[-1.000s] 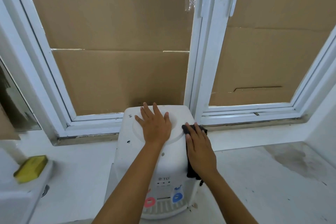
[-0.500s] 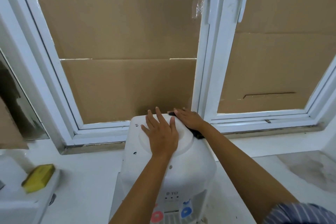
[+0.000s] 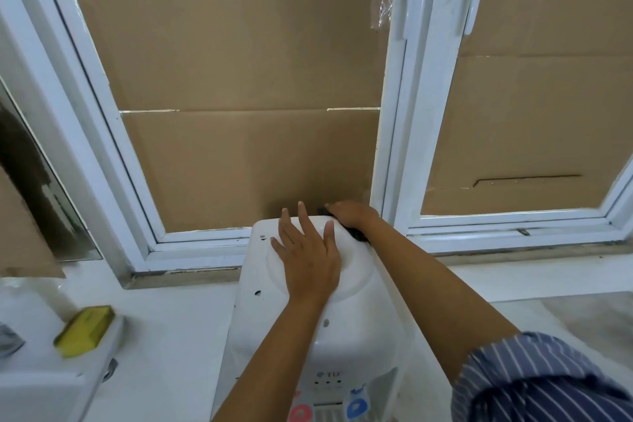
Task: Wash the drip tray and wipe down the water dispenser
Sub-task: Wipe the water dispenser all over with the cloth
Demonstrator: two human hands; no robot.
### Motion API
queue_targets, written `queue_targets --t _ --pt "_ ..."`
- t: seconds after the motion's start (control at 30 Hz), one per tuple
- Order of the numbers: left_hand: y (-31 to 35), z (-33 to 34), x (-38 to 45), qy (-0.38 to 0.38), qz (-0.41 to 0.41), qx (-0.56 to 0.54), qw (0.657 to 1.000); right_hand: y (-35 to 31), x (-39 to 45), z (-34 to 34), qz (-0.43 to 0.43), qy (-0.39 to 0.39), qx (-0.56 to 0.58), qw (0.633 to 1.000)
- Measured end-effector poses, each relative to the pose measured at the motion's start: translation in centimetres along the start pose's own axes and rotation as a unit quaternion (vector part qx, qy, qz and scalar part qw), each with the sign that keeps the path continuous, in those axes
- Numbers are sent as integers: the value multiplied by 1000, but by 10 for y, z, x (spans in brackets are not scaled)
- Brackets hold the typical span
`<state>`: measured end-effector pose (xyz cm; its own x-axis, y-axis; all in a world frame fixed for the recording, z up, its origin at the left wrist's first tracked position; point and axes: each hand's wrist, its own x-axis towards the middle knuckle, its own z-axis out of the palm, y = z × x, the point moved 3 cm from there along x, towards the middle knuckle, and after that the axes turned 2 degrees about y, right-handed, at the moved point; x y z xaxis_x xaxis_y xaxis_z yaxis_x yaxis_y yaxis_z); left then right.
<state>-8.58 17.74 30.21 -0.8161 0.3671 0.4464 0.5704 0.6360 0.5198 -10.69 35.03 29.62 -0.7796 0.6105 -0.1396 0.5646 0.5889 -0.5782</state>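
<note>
On top of the water dispenser (image 3: 318, 319), the left hand (image 3: 308, 259) is being laid flat over the round cap, fingers spread and closed on nothing; the likely reason is that the light white body is being steadied against the push of the wiping. At the dispenser's rear right corner, a dark cloth (image 3: 354, 233) is being pressed against the casing by the right hand (image 3: 352, 214), the grip curled over the cloth and clamped on it, though the fingertips past the back edge are being hidden from view. The reach over the top is probably being made because the back of the dispenser is standing close to the cardboard-covered window (image 3: 246, 161) behind it. On the dispenser's front, low down, a red tap (image 3: 300, 413) and a blue tap (image 3: 356, 406) are being shown, with the ribbed drip tray (image 3: 327, 414) lying between and below them, only its top edge being caught; whether anything is being held in it cannot be told. To the dispenser's left, a yellow sponge (image 3: 84, 331) is being kept on the rim of a white basin (image 3: 37, 384), whose inside is not being shown. By this judgement, the wiping step is being carried out, and the tray is seated in the dispenser
</note>
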Motion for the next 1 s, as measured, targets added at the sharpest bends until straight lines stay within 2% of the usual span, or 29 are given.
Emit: queue_targets --t 0.07,0.17,0.33,0.47,0.57,0.67,0.8,0.87,1.0 --pt "0 0 1 -7 -4 -3 1000 17 3 -5 56 45 7 997" --pt "-2 1 2 -19 -9 -7 1000 38 -4 -14 125 43 59 989" --pt "-4 5 2 -29 -7 -7 1000 57 -37 -11 94 67 162 980" --pt "-3 5 3 -28 -2 -4 1000 65 -97 1 78 72 263 959" --pt "-3 7 4 -26 12 -4 1000 73 -143 15 69 86 298 948" --pt "-3 8 4 -28 18 -10 999 75 -184 30 64 138 311 938" --pt "-3 7 1 -36 26 -9 999 66 -236 59 24 283 292 913" --pt "-3 5 0 -36 35 -9 999 61 -250 75 -2 330 258 908" --pt "-1 1 0 -41 46 -12 998 59 -235 70 -23 332 162 929"
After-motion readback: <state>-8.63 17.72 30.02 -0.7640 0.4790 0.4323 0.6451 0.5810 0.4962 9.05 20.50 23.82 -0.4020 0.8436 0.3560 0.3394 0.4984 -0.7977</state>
